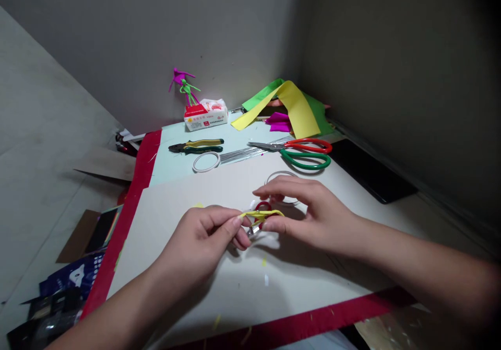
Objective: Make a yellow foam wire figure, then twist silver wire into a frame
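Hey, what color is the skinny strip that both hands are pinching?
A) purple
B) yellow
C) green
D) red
B: the left hand and the right hand pinch a thin yellow strip between their fingers.

Matt yellow paper strip (pixel 261 214), glossy plastic scissor handles (pixel 307 154) (red, green)

And there it was, your narrow yellow paper strip (pixel 261 214), slightly bent, running level right across those small red-handled steel scissors (pixel 263 205)!
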Tool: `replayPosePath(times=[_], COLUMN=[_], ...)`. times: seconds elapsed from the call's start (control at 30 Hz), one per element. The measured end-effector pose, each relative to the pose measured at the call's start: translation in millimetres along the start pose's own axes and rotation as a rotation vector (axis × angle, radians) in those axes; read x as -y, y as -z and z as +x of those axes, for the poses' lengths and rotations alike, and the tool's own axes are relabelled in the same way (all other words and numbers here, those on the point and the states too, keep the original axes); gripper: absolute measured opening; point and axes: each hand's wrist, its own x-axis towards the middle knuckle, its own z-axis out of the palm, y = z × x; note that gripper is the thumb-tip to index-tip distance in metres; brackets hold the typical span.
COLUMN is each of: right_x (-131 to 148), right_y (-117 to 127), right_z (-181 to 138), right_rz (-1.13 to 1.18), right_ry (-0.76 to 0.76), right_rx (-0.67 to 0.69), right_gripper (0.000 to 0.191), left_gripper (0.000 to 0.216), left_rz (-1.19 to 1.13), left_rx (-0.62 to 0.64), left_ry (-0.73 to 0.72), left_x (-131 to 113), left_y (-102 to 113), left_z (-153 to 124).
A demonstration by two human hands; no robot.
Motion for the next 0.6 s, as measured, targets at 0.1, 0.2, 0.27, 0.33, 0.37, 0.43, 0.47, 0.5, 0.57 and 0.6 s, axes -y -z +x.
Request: replayPosePath(times=[0.1, 0.2, 0.27, 0.33, 0.37, 0.43, 0.47, 0.5, 0.57, 0.6], right_x=[3.8, 6.2, 7.1, 8.2, 8.9, 11.2, 12.6, 14.2, 17.2, 18.4], right_y=[-0.3, -0.5, 0.1, 1.0, 1.5, 2.2, 2.4, 2.5, 2.4, 2.1], right_z=[-3.3, -5.4, -6.0, -6.7, -7.4, -9.0, -10.0, -10.8, -12.2, -12.6], right_rz=[-0.107, -0.177, -0.197, -0.196, -0.184, -0.139, -0.110, -0.079, -0.011, 0.028], right_ry=[0.289, 0.387, 0.378, 0.344, 0.329, 0.315, 0.309, 0.302, 0.274, 0.248], right_rx=[-0.102, -0.103, -0.077, -0.034, -0.016, -0.008, -0.019, -0.039, -0.081, -0.095], right_gripper=[0.019, 0.012, 0.014, 0.017, 0.019, 0.021, 0.021, 0.020, 0.017, 0.015], left_gripper=[0.032, 0.032, 0.033, 0.035, 0.035, 0.033, 0.033, 0.032, 0.032, 0.032], left_rz=[-0.007, -0.039, -0.042, -0.033, -0.032, -0.030, -0.024, -0.020, -0.028, -0.042], left_rx=[0.012, 0.028, 0.035, 0.045, 0.056, 0.086, 0.093, 0.100, 0.119, 0.133], left_ry=[0.004, 0.018, 0.013, -0.002, -0.011, -0.014, -0.016, -0.014, -0.016, -0.022], left_x=[-1.6, -1.1, -1.2, -2.7, -4.0, -7.2, -8.8, -10.2, -12.5, -13.3], left_y=[-2.9, -6.9, -9.1, -9.8, -9.5, -7.6, -6.3, -4.9, -2.1, -0.8], left_z=[0.0, -3.2, -6.7, -9.9, -11.2, -13.2, -13.9, -14.6, -15.7, -16.1])
